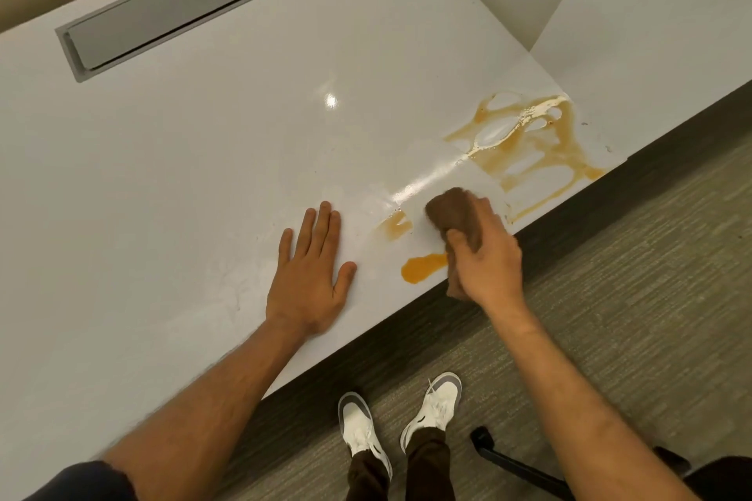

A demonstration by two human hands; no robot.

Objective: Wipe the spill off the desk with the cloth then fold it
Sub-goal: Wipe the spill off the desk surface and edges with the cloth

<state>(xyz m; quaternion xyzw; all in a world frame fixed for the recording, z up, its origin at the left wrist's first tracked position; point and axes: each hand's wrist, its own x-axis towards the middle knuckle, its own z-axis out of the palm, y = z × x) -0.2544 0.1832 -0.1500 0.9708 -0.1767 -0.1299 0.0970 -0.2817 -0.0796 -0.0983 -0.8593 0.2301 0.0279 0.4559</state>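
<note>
An orange-brown spill [533, 146] spreads over the white desk [203, 159] near its front right edge, with a small streak [394, 225] and a thick blob [421, 268] closer to me. My right hand [486, 256] grips a bunched brown cloth [451, 211] and presses it on the desk between the blob and the big spill. The cloth looks blurred. My left hand [311, 277] lies flat on the desk, fingers spread, left of the small stains.
A grey recessed cable hatch [187, 0] sits at the desk's far left. A second white desk [659, 12] adjoins at the right. Below the front edge are grey carpet [630, 297], my white shoes [435, 407] and a black chair leg [512, 464].
</note>
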